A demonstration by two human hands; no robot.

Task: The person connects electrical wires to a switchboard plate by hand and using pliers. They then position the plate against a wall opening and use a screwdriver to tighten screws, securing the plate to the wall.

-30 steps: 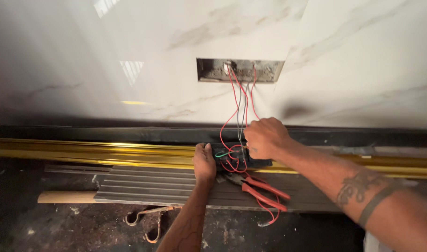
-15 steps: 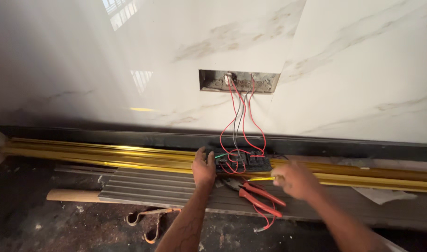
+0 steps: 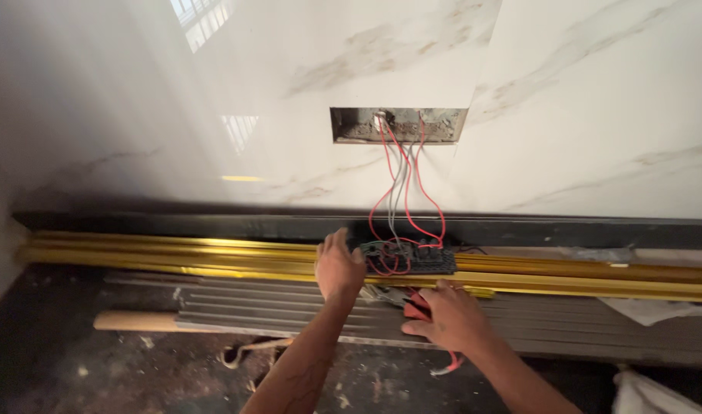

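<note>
Down on the floor by the wall, the left hand (image 3: 338, 266) rests against the near end of a black switch module (image 3: 407, 257), its fingers bent loosely around that end to steady it; I cannot tell if they truly grip it. The module lies on the gold trim strips (image 3: 174, 253) that run along the bottom of the wall, just beyond both hands. Red and grey wires (image 3: 401, 180) run up from the module into a cut-out box (image 3: 398, 124) in the marble wall (image 3: 596, 100), high above the hands. The right hand (image 3: 447, 316) lies palm down with fingers together on a pair of red-handled pliers (image 3: 414, 303), covering most of them; it looks pressed onto them, but a closed grip does not show. The pliers sit on the grey ribbed panels (image 3: 236, 303), just on the near side of the module. To do this well, I think the left hand should keep the module still so the wires are not tugged, and the right hand should get a firm hold on both handles before lifting. Both forearms reach forward from below, the left one straight up the middle, the right one slanting in from the lower right. A wooden handle (image 3: 132, 320) lies well off to the left of the left hand.
</note>
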